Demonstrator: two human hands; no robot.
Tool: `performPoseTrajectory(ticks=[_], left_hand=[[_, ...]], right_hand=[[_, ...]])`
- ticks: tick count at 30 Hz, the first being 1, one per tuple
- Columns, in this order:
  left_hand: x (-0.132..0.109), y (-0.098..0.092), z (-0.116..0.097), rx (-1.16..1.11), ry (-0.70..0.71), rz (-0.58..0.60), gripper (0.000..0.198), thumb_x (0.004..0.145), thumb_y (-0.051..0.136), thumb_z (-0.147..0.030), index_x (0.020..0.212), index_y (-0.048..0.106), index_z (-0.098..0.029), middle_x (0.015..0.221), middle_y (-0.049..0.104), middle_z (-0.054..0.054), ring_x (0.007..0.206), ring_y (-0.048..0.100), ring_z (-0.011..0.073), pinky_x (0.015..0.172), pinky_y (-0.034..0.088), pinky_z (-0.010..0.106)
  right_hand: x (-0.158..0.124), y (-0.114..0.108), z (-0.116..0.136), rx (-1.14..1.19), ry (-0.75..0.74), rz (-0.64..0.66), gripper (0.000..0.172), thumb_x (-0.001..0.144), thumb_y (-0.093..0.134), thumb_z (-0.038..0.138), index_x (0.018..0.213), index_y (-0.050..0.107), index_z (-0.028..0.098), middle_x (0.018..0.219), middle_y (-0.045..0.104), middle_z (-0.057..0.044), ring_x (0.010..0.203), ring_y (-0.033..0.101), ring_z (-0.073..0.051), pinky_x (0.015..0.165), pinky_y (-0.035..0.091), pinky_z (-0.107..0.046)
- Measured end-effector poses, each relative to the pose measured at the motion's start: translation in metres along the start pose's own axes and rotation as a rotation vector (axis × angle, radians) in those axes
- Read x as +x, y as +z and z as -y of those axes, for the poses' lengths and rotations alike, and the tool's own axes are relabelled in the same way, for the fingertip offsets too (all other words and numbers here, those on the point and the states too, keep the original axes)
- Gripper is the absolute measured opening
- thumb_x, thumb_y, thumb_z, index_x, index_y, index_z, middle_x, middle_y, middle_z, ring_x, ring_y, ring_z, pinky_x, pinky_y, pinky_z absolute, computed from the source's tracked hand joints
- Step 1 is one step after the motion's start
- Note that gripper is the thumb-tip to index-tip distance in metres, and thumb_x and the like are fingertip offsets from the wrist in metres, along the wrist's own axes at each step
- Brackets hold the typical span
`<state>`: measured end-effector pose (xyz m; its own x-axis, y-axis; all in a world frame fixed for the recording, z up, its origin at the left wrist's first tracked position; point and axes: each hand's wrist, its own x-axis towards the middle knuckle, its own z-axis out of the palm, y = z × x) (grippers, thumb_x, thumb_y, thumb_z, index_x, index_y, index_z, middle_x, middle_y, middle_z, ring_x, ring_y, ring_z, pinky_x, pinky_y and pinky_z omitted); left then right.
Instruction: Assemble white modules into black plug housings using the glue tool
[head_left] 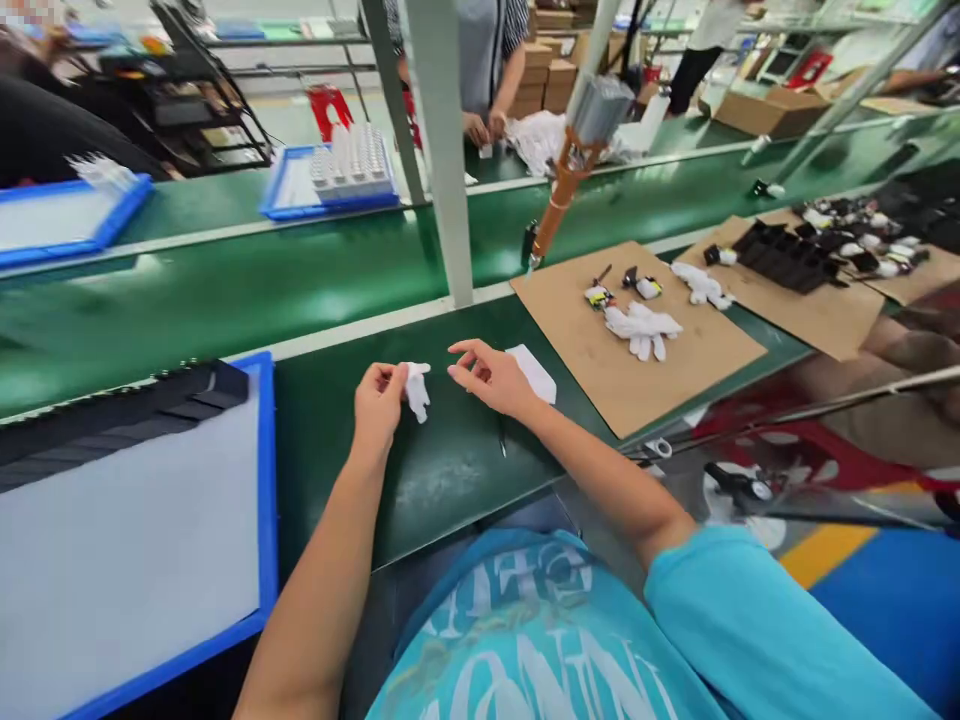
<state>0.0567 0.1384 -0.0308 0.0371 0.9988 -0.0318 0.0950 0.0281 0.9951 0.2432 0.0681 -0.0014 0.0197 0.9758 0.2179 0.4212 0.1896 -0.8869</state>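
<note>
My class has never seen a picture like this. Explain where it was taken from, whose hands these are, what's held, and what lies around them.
There is no robot here: a person wears a camera on the head, looking forward and down. The left hand pinches a small white thing, too small to identify. The right hand is open beside it, fingers curled. Both are above a green bench. On one side is a blue-rimmed tray holding a long black part; on the other, a cardboard sheet bears white, glove-like things.
</note>
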Motion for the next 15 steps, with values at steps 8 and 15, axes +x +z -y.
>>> performPoseTrajectory(ticks=[8,15], left_hand=[[-0.006,0.005,0.008,0.308,0.167,0.094,0.024,0.075,0.065,-0.039,0.087,0.061,-0.018,0.075,0.061,-0.001,0.063,0.056,0.0116,0.059,0.044,0.021],[-0.014,0.009,0.006,0.619,0.259,0.175,0.027,0.081,0.055,-0.037,0.102,0.065,-0.023,0.083,0.067,0.001,0.07,0.06,0.0156,0.065,0.045,0.025]], right_hand=[[-0.205,-0.03,-0.024,0.065,0.257,0.231,0.029,0.09,0.054,0.044,0.085,0.071,0.02,0.076,0.071,-0.001,0.071,0.067,-0.013,0.069,0.052,-0.023],[-0.308,0.044,-0.108,-0.236,0.492,-0.169,0.025,0.093,0.045,0.032,0.099,0.066,0.018,0.099,0.066,-0.012,0.095,0.063,-0.023,0.085,0.053,-0.039]])
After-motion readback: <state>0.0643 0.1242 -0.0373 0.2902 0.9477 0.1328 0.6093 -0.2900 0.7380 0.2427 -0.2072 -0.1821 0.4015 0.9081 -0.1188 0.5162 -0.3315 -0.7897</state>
